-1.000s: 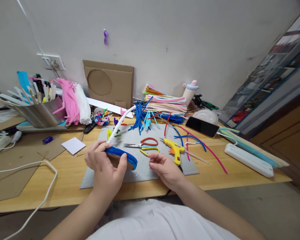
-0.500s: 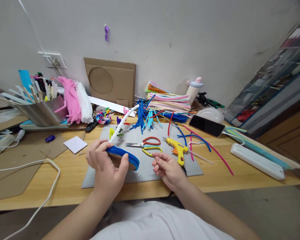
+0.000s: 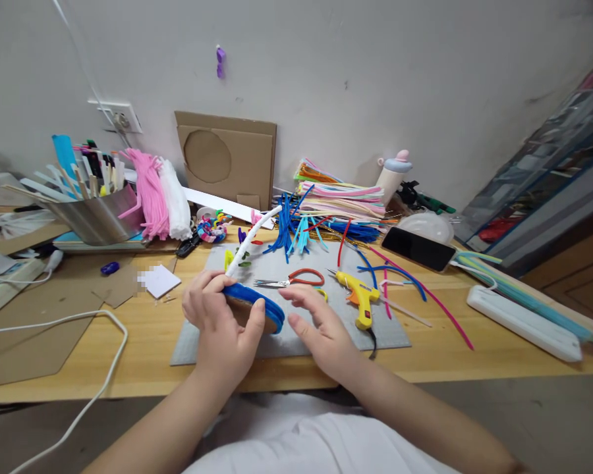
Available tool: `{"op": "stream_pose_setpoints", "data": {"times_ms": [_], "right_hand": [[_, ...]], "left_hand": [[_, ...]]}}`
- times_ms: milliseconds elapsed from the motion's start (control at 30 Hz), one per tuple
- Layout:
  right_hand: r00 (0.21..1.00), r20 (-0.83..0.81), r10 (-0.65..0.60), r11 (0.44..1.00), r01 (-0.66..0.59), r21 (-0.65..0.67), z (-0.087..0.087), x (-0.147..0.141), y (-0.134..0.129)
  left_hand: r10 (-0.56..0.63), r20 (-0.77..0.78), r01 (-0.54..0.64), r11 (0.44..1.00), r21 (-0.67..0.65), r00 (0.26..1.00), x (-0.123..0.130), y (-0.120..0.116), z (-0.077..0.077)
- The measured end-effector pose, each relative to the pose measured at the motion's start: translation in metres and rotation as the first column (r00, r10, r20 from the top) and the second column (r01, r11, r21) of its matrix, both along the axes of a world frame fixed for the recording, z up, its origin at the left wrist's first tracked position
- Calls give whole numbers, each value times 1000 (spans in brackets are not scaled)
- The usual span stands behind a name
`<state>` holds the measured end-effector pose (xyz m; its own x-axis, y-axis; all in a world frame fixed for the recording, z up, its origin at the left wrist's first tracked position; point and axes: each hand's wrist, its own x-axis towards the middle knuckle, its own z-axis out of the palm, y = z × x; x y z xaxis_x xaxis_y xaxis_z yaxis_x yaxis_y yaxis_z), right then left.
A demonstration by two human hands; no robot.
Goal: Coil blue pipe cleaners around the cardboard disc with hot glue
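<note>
My left hand (image 3: 222, 316) grips a cardboard disc edged with blue pipe cleaner (image 3: 257, 299), held tilted above the grey cutting mat (image 3: 197, 349). A white pipe cleaner (image 3: 252, 240) rises from behind the fingers of that hand; where it is fixed is hidden. My right hand (image 3: 326, 329) is just right of the disc, apart from it, thumb and fingers spread with nothing between them. Beyond it lie red-handled scissors (image 3: 304, 276), partly covering another tool with yellow handles. A yellow hot glue gun (image 3: 360, 299) rests on the mat to the right.
Blue pipe cleaners (image 3: 286, 227) and a pastel pipe-cleaner stack (image 3: 346, 197) lie at the back. A black phone (image 3: 418, 249) and white power strip (image 3: 524, 322) are at right. A metal holder of sticks (image 3: 99, 217) stands at left. Cardboard sheets (image 3: 252, 155) lean on the wall.
My right hand has opened from a pinch and moved left, closer to the blue-edged disc. The left hand keeps its hold. The whole view has shifted slightly.
</note>
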<state>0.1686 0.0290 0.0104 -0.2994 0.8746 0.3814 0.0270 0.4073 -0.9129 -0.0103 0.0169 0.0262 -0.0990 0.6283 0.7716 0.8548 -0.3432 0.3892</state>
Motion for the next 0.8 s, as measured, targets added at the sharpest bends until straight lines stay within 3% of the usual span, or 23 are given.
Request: {"op": "stream_pose_setpoints", "data": {"times_ms": [100,200,400,700,800], "right_hand": [[980,-120,159,960,-182,-214,4,-20,0],[955,-254,150,904,-237,-357,3,-38,-1],[920,-387,55,905,-210,-370,3,-51,-8],[944,-325,54,926,-169,-336,14,-51,-9],[944,-323,59,930,-169,-325,13,-51,-10]], "left_hand": [[0,14,0,1000,2,1000,-2,0,0],[1,20,-1,1000,16,1000,-3,0,-1],[-2,47,1,999,34,999,-3,-2,-4],[-70,43,70,998,-1,997,-8,-10,-3],[-42,28,42,999,-3,999,-7,-11,-3]]}}
